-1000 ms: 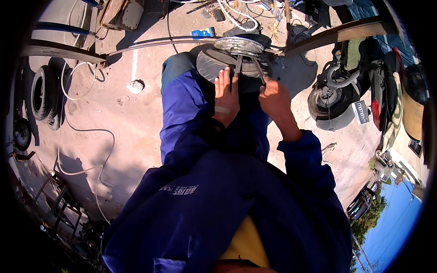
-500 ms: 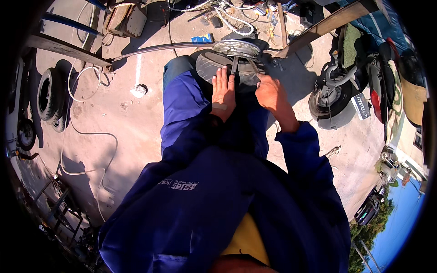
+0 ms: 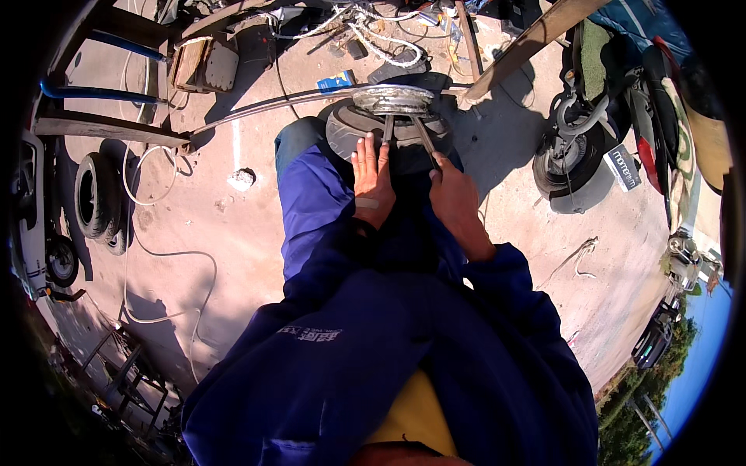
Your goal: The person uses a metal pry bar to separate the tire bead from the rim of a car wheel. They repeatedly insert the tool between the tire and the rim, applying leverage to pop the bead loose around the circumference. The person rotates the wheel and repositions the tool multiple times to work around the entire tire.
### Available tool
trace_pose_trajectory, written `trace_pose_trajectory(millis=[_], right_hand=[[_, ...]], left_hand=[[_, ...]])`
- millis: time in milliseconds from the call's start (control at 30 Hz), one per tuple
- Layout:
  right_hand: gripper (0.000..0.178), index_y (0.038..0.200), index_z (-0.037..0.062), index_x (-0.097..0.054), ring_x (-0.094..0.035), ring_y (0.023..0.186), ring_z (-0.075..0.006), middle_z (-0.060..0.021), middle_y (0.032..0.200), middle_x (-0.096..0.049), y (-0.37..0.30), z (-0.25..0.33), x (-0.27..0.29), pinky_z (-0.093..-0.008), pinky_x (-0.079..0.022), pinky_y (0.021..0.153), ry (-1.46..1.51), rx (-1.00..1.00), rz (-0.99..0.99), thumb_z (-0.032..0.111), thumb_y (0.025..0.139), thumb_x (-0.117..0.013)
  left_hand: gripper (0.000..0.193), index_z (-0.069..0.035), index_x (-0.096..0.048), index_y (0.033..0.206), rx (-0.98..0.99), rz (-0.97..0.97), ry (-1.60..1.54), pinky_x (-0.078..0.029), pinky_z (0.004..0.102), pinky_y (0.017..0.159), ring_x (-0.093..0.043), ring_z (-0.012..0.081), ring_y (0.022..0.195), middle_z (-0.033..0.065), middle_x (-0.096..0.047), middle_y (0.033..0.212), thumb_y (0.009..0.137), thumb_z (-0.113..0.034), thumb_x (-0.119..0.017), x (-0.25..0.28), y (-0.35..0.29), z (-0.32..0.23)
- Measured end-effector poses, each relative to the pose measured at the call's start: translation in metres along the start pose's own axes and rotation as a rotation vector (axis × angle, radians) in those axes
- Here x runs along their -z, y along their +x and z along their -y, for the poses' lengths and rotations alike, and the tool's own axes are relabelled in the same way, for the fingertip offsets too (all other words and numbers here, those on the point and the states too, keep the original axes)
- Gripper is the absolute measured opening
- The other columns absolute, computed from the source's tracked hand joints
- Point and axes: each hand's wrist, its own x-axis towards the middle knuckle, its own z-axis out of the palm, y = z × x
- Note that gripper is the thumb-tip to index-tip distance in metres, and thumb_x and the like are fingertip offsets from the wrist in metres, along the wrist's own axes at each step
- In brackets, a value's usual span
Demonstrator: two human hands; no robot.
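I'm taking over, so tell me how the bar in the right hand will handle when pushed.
The bar looks like stiff metal: it runs straight from the right hand to the wheel rim. It is probably fairly light, being slim and held in one hand. Pushed, it may pivot where its far end seems to meet the rim.

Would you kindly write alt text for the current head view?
The right hand grips a metal bar against a wheel rim and dark tyre; the left hand, fingers extended, is at a second bar. More tyres are at left on sunlit ground.
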Motion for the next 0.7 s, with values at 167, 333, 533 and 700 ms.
trace_pose_trajectory(millis=[167, 333, 533, 700], right_hand=[[0.047, 0.148, 0.0133, -0.057, -0.069, 0.079, -0.0494, -0.0296, 0.085, -0.070, -0.010, -0.013, -0.019, -0.0563, -0.053, 0.073, 0.097, -0.064, 0.048, 0.021, 0.102, -0.059], [0.047, 0.148, 0.0131, -0.057, -0.069, 0.086, -0.0495, -0.0294, 0.090, -0.071, -0.018, -0.024, -0.041, -0.0563, -0.053, 0.080, 0.132, -0.083, 0.031, 0.021, 0.102, -0.059], [0.027, 0.117, 0.0066, -0.072, -0.072, 0.101, -0.0430, -0.0224, 0.099, -0.076, 0.045, 0.020, 0.044, -0.0521, -0.057, 0.088, -0.224, 0.183, 0.124, 0.012, 0.094, -0.059], [0.023, 0.109, 0.0062, -0.074, -0.067, 0.119, -0.0374, -0.0205, 0.119, -0.073, 0.072, 0.020, 0.114, -0.0479, -0.052, 0.102, -0.480, 0.362, 0.336, 0.012, 0.095, -0.056]], left_hand=[[0.072, -0.002, -0.038, 0.157, -0.022, 0.016, 0.052, -0.021, 0.0650, 0.124, -0.020, 0.0511, 0.157, 0.0280, -0.020, 0.170, 0.087, 0.003, -0.055, -0.019, -0.002, 0.010], [0.069, -0.002, -0.038, 0.157, -0.078, 0.021, 0.106, -0.023, 0.0664, 0.122, -0.023, 0.0508, 0.156, 0.0276, -0.022, 0.169, 0.090, 0.001, -0.054, -0.032, -0.007, 0.023], [0.069, -0.003, -0.044, 0.153, -0.029, -0.070, 0.037, -0.020, 0.0630, 0.125, -0.020, 0.0473, 0.157, 0.0242, -0.020, 0.171, 0.086, 0.004, -0.054, -0.009, 0.022, 0.007], [0.071, 0.000, -0.045, 0.152, -0.010, -0.082, 0.056, -0.020, 0.0619, 0.126, -0.018, 0.0486, 0.157, 0.0260, -0.020, 0.169, 0.082, 0.005, -0.057, -0.002, 0.022, 0.010]])
